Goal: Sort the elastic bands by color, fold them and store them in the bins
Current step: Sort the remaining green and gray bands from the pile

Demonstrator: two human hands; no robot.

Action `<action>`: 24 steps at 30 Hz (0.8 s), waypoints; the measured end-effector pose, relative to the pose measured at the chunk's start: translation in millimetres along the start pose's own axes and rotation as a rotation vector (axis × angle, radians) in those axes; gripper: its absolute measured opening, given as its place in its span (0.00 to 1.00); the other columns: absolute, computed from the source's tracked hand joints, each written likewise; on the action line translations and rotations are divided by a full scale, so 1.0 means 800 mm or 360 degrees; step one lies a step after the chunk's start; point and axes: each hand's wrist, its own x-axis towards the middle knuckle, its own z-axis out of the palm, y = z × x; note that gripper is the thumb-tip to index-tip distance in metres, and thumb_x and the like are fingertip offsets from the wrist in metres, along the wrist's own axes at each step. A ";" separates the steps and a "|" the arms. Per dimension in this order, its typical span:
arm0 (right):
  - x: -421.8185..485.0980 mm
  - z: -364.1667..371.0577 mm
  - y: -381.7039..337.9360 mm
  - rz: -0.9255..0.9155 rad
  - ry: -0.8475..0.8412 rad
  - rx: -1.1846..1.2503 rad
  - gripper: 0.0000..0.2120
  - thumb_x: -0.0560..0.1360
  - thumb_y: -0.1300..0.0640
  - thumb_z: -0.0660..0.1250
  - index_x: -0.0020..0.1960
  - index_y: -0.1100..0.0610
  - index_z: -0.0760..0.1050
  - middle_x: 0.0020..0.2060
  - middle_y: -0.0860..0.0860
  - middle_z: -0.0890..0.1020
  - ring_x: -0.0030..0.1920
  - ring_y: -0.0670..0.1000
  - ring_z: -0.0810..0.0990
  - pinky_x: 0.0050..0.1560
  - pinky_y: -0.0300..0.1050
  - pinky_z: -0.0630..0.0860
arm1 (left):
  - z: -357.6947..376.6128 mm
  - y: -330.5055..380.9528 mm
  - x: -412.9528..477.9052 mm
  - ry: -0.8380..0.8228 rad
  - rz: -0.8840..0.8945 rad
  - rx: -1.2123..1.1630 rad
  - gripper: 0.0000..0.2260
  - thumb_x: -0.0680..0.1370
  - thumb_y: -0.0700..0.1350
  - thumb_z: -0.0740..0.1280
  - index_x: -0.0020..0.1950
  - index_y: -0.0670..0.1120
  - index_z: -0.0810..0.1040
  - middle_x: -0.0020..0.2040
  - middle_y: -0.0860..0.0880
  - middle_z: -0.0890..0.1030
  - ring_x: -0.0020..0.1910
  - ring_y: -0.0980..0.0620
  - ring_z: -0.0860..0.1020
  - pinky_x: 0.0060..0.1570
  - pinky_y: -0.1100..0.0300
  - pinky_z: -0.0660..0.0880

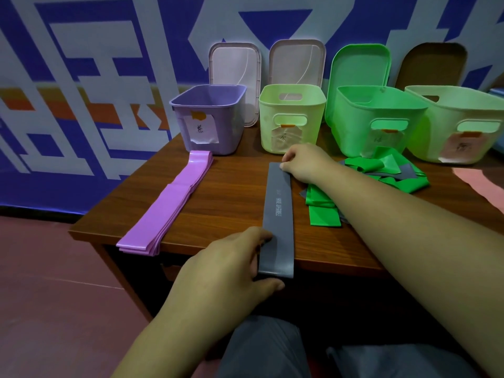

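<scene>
**Item:** grey elastic band (278, 214), one flat loop with pale lettering along it. It lies lengthwise on the bench (231, 186). The far end stops short of the pale green bin (291, 115), and the near end overhangs the bench's front edge.

**Left hand** (231, 268): at the near end. The fingers are curled onto the band's left edge and the thumb is below the overhang, so it holds the band there.

**Right hand** (302, 162): at the far end. The fingertips are curled down and pinch the far corner.

**Handling, as judged:**
- Thin, light, limp and stretchy.
- Probably a little tacky on the wood, so likelier to drag than slide.
- Keeps no shape of its own and would sag if lifted by one end.
- Best taken at the two short ends, one brought over to meet the other for the fold.

**Other stock:**
- Stack of purple bands (169, 203): flat, at the left, in front of the purple bin (207, 115).
- Heap of green bands (381, 173): loose, with grey pieces mixed in, just right of the grey band and before the green bin (376, 118).
- Cream bin (458, 124): far right.
- Pink piece (474, 181): near the cream bin and partly out of view; cannot tell what it is.
- Each bin bears a paper label, the writing too small to read.
- Lids (234, 77): propped upright behind the bins
</scene>
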 end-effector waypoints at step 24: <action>0.017 0.008 0.007 -0.0029 0.0121 0.0008 0.05 0.85 0.58 0.65 0.54 0.53 0.80 0.53 0.52 0.81 0.53 0.53 0.77 0.50 0.45 0.69 | 0.023 -0.017 0.004 0.0099 0.0236 -0.0044 0.24 0.73 0.67 0.68 0.68 0.67 0.72 0.55 0.65 0.78 0.56 0.64 0.78 0.52 0.57 0.80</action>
